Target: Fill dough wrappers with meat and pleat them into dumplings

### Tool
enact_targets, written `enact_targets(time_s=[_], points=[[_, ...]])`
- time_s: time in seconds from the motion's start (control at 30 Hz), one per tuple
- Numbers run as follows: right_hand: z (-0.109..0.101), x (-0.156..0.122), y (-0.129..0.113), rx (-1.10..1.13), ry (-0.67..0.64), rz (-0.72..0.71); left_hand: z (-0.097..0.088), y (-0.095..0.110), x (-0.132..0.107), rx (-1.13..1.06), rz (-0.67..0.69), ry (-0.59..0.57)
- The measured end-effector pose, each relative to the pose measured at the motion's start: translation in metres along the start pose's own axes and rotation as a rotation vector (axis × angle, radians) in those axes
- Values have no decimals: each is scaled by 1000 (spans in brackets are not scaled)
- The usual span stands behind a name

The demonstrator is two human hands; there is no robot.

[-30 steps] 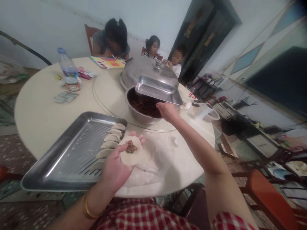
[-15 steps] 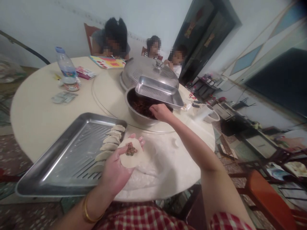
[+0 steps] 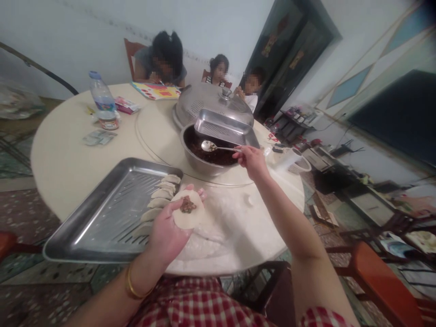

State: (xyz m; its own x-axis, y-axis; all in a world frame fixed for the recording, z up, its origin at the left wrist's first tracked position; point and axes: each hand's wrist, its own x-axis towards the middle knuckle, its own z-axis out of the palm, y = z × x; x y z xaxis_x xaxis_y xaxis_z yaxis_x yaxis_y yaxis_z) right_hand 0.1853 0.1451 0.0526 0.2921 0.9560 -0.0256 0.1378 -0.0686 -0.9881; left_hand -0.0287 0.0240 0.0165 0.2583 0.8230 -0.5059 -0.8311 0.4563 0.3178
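Observation:
My left hand (image 3: 167,230) cups a round dumpling wrapper (image 3: 188,215) with a dab of dark filling (image 3: 187,205) in its middle, just right of a steel tray (image 3: 102,218). Several folded dumplings (image 3: 159,200) lie in a row along the tray's right edge. My right hand (image 3: 251,160) pinches the handle of a metal spoon (image 3: 214,146) whose bowl hovers over the dark filling in a steel bowl (image 3: 197,161).
A smaller steel tray (image 3: 223,128) leans on the bowl's rim, with a domed steel lid (image 3: 204,102) behind. A water bottle (image 3: 101,96), a jar (image 3: 109,121) and a book (image 3: 156,90) lie at the far side, where three people sit. Floured patch (image 3: 235,222) near the table's edge.
My right hand has lifted back from inside the bowl and now holds the spoon in plain view. The left hand with the filled wrapper has hardly moved.

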Motion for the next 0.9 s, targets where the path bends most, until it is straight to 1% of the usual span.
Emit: enact_targets(time_s=[0.03, 0.1, 0.13, 0.2, 0.27, 0.3, 0.37, 0.4, 0.43, 0.5, 0.6, 0.73, 0.9], points=[[-5, -6, -2, 46, 0, -2, 1, 0, 0, 2, 4, 9], [-15, -16, -4, 36, -2, -58, 2, -1, 0, 1, 5, 15], [-19, -19, -5, -11, 4, -112, 3, -2, 0, -1, 3, 14], [-23, -19, -5, -185, 11, -253, 3, -4, 0, -6, -3, 7], [-20, -11, -4, -442, -21, -373, 4, -7, -1, -3, -9, 5], [-16, -5, -3, -575, -62, -398, 4, -8, -1, 3, -11, 6], [-4, 11, 1, -766, -187, -364, 4, -10, -2, 15, -14, 15], [3, 18, 3, -798, -251, -327, 4, -11, -2, 18, -15, 17], [10, 26, 5, -797, -309, -293, 3, -11, -2, 19, -14, 19], [23, 36, 10, -749, -385, -251, 1, -10, -2, 18, -8, 30], [35, 44, 18, -640, -408, -201, -2, -7, 0, 8, -5, 41], [39, 43, 22, -459, -308, -94, -3, -4, 2, -6, -15, 24], [35, 36, 12, -246, -142, 1, 0, -5, 0, 17, -15, 41]])
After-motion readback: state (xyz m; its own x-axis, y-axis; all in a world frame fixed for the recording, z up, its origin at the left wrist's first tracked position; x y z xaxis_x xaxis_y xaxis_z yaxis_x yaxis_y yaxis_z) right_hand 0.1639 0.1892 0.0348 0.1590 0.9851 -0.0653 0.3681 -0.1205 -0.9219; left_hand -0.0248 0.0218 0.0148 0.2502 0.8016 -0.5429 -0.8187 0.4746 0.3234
